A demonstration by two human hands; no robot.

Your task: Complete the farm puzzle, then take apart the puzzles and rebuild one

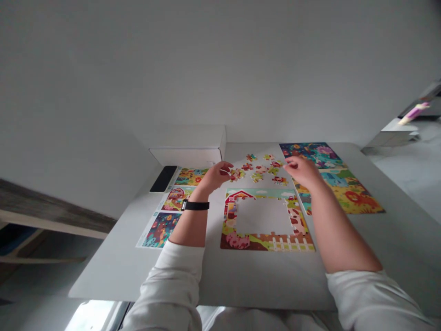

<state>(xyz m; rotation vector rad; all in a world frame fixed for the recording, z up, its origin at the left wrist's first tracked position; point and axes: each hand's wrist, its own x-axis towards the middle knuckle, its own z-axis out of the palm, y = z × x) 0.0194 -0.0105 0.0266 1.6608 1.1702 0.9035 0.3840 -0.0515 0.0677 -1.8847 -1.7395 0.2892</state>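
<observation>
Loose jigsaw pieces [257, 177] with red, green and pink farm prints lie scattered on the white table. My left hand [217, 176], with a black band on its wrist, is at the left side of these pieces. Its fingers are curved and apart, with nothing visible between them. At the right side of the pieces is my right hand [303, 171], fingers slightly bent and apart, close to a red and green piece [275, 164]. Nearer to me lies a farm puzzle frame [246, 242], its border assembled around a bare middle.
A white box [188, 155] stands against the wall, with a black phone [163, 178] before it. A picture sheet [160, 229] lies partly under my left arm. To the right are a dark blue puzzle [319, 154] and a yellow animal puzzle [351, 191].
</observation>
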